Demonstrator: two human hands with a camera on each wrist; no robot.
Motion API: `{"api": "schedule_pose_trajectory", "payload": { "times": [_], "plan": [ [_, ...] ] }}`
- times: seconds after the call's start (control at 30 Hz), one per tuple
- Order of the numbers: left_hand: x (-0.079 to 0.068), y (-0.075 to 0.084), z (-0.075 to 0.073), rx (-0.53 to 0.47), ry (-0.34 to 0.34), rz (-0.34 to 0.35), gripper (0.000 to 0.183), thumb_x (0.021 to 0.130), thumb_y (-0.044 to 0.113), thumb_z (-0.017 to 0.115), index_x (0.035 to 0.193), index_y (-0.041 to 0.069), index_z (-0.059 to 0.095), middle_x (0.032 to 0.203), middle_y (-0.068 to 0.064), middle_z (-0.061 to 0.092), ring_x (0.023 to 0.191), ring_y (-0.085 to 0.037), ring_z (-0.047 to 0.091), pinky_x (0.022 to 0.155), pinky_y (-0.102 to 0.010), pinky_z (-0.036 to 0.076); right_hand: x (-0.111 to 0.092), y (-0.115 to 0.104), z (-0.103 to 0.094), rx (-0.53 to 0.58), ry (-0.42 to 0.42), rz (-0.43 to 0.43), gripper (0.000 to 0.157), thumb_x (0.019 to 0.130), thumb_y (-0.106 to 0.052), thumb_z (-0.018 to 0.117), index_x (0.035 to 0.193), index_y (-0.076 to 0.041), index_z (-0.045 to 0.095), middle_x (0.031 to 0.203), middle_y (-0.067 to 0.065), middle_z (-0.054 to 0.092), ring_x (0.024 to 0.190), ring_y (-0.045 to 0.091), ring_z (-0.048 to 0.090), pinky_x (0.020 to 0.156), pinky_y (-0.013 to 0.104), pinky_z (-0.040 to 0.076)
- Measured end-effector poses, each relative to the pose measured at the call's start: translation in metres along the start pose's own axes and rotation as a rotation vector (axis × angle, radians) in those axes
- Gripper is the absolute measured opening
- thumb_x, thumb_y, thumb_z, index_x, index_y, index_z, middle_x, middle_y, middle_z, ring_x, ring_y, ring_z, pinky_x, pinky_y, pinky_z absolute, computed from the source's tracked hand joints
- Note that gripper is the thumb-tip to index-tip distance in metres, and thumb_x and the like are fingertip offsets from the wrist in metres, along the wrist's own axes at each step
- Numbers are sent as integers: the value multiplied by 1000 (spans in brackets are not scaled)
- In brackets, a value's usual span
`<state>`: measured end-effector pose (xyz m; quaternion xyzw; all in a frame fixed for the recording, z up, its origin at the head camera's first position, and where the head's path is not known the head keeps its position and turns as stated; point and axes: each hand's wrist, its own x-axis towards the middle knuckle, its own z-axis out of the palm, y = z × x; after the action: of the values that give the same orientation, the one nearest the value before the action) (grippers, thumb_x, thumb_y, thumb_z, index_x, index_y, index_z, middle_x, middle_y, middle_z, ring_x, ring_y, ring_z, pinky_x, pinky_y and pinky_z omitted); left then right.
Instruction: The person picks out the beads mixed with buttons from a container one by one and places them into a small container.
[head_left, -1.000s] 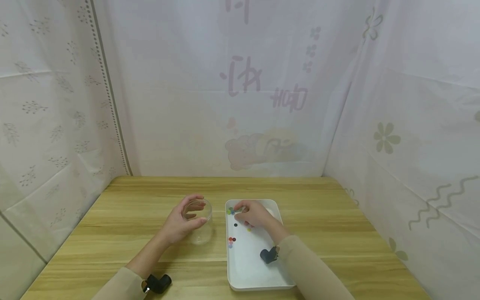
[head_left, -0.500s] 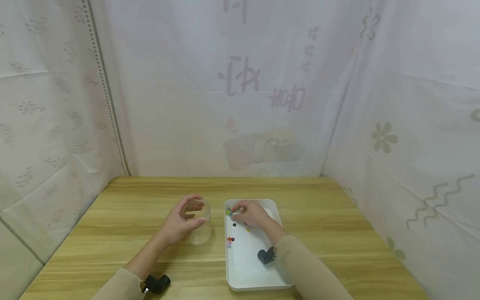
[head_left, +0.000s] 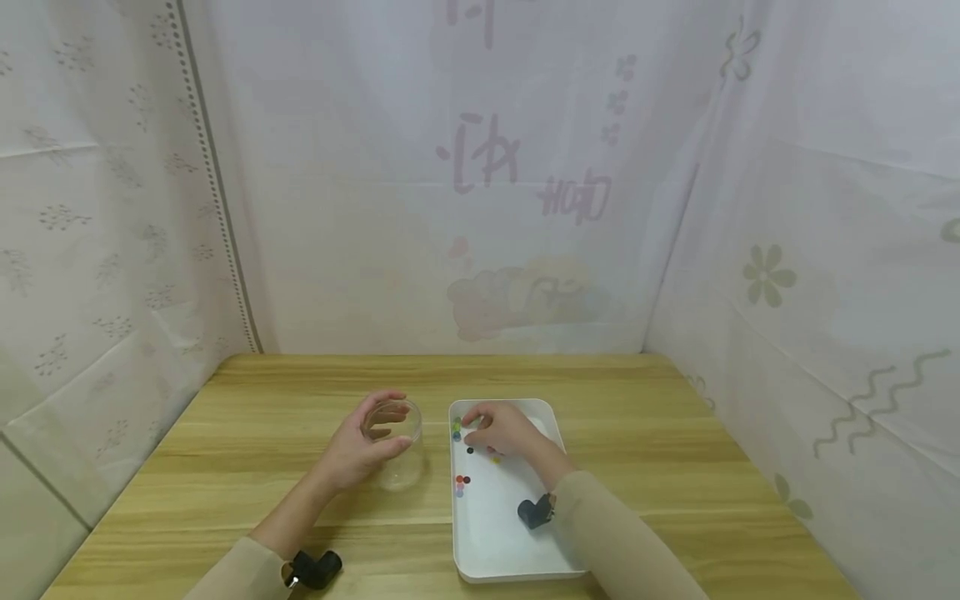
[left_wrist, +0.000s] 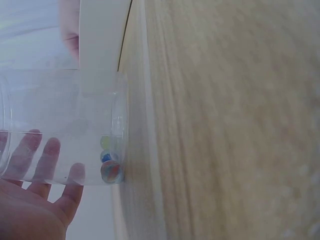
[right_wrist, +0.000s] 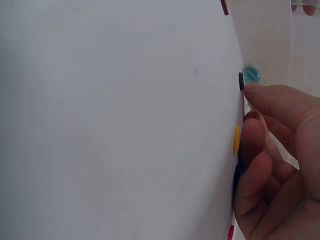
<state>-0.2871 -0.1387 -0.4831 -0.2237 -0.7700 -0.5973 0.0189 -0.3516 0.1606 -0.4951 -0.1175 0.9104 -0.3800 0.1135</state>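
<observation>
My left hand [head_left: 356, 446] curls round a clear jar [head_left: 401, 467] standing upright on the table. Several glass marbles [left_wrist: 111, 171] lie at the jar's bottom in the left wrist view. Over the white tray [head_left: 487, 546], my right hand [head_left: 510, 429] has its thumb and index finger apart, beside a few small marbles [head_left: 457, 429] at the tray's left wall. A blue marble [right_wrist: 253, 75] shows just beyond the thumb in the right wrist view. Near the thumb tip lies a black disc [right_wrist: 241, 81]; a yellow disc [right_wrist: 237, 139] is under the other fingers.
Red, dark and pale discs [head_left: 461, 483] cluster at the tray's left side. The tray has a low raised rim and lies on the wooden table [head_left: 300, 375], right of the jar. Printed cloth [head_left: 375, 250] hangs behind and on both sides.
The marbles by my right fingers have shifted into a line along the tray's left wall. My right hand has barely moved, and my left hand stays round the jar.
</observation>
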Motion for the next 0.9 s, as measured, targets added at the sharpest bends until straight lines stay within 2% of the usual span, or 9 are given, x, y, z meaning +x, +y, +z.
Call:
{"api": "schedule_pose_trajectory", "payload": {
  "times": [0.27, 0.4, 0.6, 0.9],
  "plan": [
    [-2, -1, 0, -2, -7, 9, 66, 98, 17, 80, 155, 7, 49, 150, -31, 60, 138, -46, 60, 114, -69, 49, -7, -11, -2, 27, -33, -41, 20, 95, -18, 82, 115, -18, 78, 81, -1, 67, 63, 13, 59, 56, 26, 48],
    [-3, -2, -1, -1, -7, 14, 66, 98, 17, 80, 155, 6, 48, 150, -32, 60, 138, -47, 61, 114, -71, 49, -8, -12, 2, 54, -56, -60, 20, 96, -16, 81, 115, -18, 78, 83, -2, 69, 66, 13, 63, 56, 25, 49],
    [-4, -2, -1, -11, -10, -5, 66, 98, 17, 80, 155, 11, 49, 151, -28, 61, 138, -43, 61, 115, -70, 48, -7, -11, 7, 75, -52, -51, 20, 97, -14, 82, 116, -16, 78, 83, -1, 68, 67, 13, 64, 55, 23, 48],
    [-3, -1, -1, -4, -8, 8, 65, 97, 18, 81, 154, 8, 50, 149, -31, 61, 138, -45, 61, 114, -71, 48, -5, -8, 10, 79, -41, -40, 20, 97, -15, 84, 117, -16, 79, 84, -1, 68, 68, 13, 61, 55, 25, 44]
  ]
}}
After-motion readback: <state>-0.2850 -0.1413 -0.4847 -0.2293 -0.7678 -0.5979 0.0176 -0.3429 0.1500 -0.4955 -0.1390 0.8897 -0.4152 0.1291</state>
